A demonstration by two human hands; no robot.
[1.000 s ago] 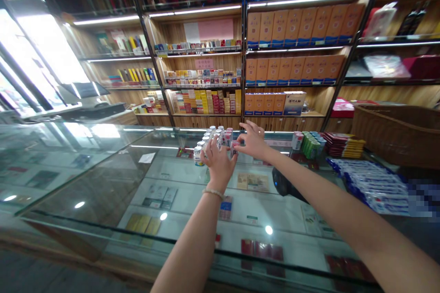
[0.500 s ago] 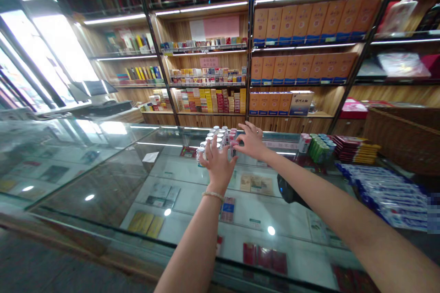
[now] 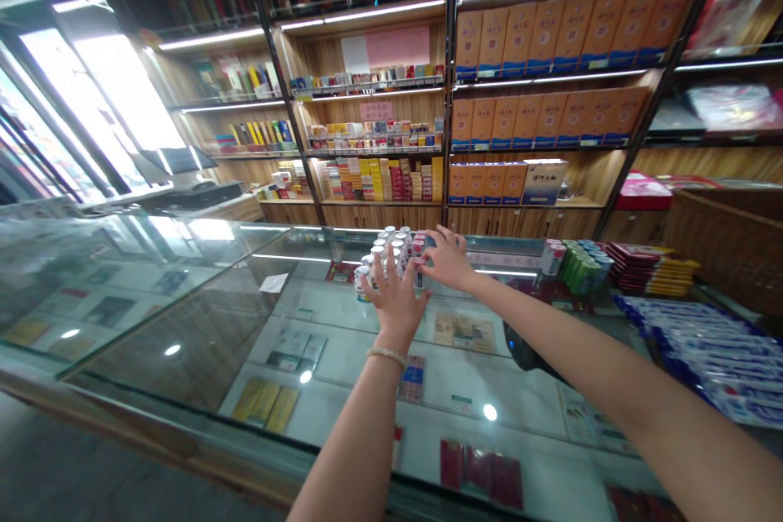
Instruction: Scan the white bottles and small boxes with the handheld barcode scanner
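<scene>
A tight cluster of small white-capped bottles (image 3: 379, 245) stands on the glass counter. A few pink-capped bottles (image 3: 419, 245) form its right edge. My left hand (image 3: 395, 302) is over the near side of the cluster, fingers spread wide and thumb out to the right, hiding some of the bottles. At the right edge, my right hand (image 3: 449, 257) has its thumb and index finger closed at the cap of the nearest pink-capped bottle, while its other fingers stretch over the bottles behind. All the visible bottles are upright.
The glass display counter (image 3: 360, 342) has flat packs inside. A black handheld scanner (image 3: 519, 347) lies under my right forearm. To the right are green cans (image 3: 578, 269), stacked red and yellow packs (image 3: 648, 265), blue-white packets (image 3: 710, 351) and a wicker basket (image 3: 727, 245). Stocked shelves stand behind.
The whole view has shifted slightly, so everything sits a little further right. My left fingers look more widely spread over the bottles; my right hand stays at the pink-capped ones.
</scene>
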